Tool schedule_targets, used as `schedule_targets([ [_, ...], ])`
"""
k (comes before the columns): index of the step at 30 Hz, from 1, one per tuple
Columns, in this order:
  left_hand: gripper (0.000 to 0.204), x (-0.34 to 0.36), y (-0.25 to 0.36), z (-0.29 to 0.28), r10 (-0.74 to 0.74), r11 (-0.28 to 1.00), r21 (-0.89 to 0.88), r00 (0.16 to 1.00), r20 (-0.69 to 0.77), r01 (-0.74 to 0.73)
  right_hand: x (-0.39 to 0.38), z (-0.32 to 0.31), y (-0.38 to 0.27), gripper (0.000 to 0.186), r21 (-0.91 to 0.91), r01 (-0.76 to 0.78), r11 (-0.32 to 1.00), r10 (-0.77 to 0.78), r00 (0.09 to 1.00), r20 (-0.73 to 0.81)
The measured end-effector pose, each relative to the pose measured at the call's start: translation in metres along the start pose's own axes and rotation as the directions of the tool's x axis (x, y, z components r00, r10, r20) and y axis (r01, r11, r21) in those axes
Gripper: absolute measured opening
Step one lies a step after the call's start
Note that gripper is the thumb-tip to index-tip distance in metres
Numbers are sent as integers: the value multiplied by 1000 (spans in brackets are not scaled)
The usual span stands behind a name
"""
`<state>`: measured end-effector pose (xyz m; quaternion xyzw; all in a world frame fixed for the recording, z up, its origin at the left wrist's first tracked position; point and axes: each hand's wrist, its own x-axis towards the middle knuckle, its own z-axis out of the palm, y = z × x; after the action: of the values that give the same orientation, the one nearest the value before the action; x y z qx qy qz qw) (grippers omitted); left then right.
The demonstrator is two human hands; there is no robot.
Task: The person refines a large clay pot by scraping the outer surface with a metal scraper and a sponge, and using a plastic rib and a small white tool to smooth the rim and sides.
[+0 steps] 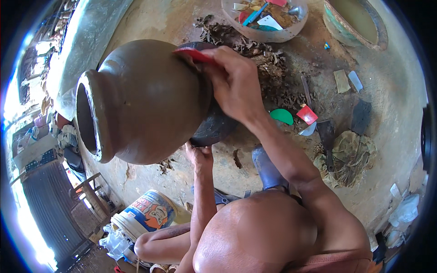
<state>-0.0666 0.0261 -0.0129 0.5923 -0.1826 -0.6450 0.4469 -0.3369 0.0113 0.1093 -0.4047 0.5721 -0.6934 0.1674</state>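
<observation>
On the earthen floor (400, 91), a large brown round-bellied clay pot (145, 100) lies tilted on its side, mouth toward the person's left, its base resting in a dark shallow dish (214, 129). Right hand (234, 82) grips a thin red plastic scraper (195, 55), its edge touching the pot's upper shoulder. Left hand (198, 154) reaches under the belly near the dish; whether it grips or only props I cannot tell. Scraping well likely calls for a flat, light stroke following the curve while the lower hand steadies the pot. Clay shavings (268, 68) and a green plastic rib (282, 116) lie nearby.
</observation>
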Motion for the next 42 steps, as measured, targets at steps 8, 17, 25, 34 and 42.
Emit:
schedule_targets([
  [8,52,-10,-30,-4,-103,979,-164,988,118,122,-37,-10,-56,27,-83,386,919,-384,923,31],
  [17,65,-24,-23,0,-157,982,-108,987,-26,154,86,-5,-69,36,-37,856,516,-813,502,295],
  [25,62,-15,-17,-9,-159,984,-74,986,46,163,94,-4,-61,40,91,841,533,-771,439,461],
  [34,63,-25,-21,-3,-136,988,-74,990,-23,134,5,-4,-13,28,-57,683,728,-672,727,139],
  [42,51,-25,-29,-1,-220,964,-135,973,73,229,-50,-40,8,45,-229,264,937,-270,963,4],
])
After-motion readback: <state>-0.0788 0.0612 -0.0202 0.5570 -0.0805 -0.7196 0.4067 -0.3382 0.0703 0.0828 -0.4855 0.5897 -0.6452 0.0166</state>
